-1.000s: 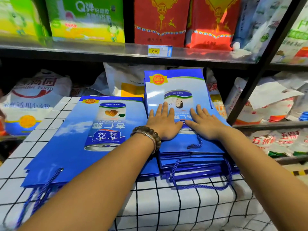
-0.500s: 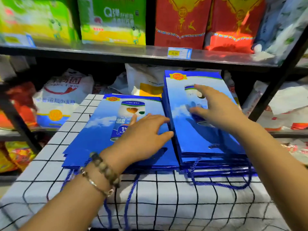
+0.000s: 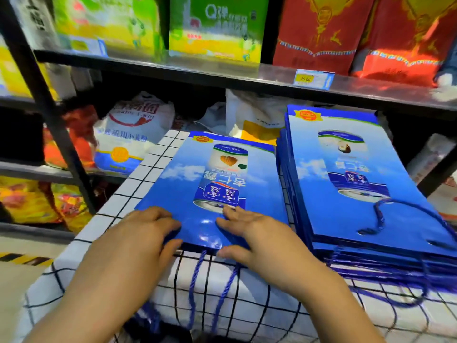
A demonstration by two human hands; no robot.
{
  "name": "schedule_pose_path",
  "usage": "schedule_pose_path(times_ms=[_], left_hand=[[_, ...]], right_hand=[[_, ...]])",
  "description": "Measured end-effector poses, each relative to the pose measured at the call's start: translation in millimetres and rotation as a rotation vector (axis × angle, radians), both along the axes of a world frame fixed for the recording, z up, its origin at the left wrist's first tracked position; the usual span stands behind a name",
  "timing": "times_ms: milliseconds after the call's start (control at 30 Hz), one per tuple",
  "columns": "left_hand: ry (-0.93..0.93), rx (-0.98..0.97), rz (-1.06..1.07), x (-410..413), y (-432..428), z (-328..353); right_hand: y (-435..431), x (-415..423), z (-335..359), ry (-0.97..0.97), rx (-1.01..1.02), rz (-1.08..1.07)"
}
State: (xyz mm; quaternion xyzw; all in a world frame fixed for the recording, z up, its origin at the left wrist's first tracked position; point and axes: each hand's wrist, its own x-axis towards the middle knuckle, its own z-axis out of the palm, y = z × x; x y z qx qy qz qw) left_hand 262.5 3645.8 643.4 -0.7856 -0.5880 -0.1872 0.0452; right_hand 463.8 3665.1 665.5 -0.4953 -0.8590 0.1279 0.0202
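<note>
pinching near edge of flat blue bag (image 3: 217, 184) on checked table (image 3: 116, 214): left hand (image 3: 146, 233) & right hand (image 3: 249, 233), fingers on top, thumbs at edge. bag's long axis runs straight away (handles (image 3: 197, 280) dangle toward person); both hands equally near.

Glossy paper bag (image 3: 212, 184), cloth cover (image 3: 148, 174)

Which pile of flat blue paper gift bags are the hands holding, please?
The thinner left pile, gripped by the left hand and right hand; the taller right pile lies untouched.
</note>
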Motion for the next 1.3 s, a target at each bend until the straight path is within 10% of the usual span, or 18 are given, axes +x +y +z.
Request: schedule_pose_path(times_ms=[367, 567, 767, 867, 1133, 1300], left_hand=[[-0.104, -0.143, 0.423, 2.2, -14.6, 14.8], [-1.38, -0.421, 0.077, 22.7, -12.0, 35.9], [-1.73, -0.593, -0.138, 51.9, -2.1, 55.8], [-1.728, -0.543, -0.105, 56.1, 10.1, 57.8], [-1.333, -0.239, -0.081, 48.7, 4.2, 47.3], [-0.813, -0.508, -0.207, 48.2, 2.8, 35.2]], right_hand=[[-9.4, -13.2, -19.3, 0.131, 0.135, -0.023], [-8.3, -12.4, -24.2, 0.211, 0.143, -0.067], [-13.0, -4.4, -19.0, 0.891, -0.221, -0.139], [-17.9, 3.5, -11.2, 1.065, -0.421, -0.146], [-2.8, -12.5, 21.4, 1.178, -0.128, -0.377], [16.3, -24.5, 35.8, 1.202, -0.159, -0.351]])
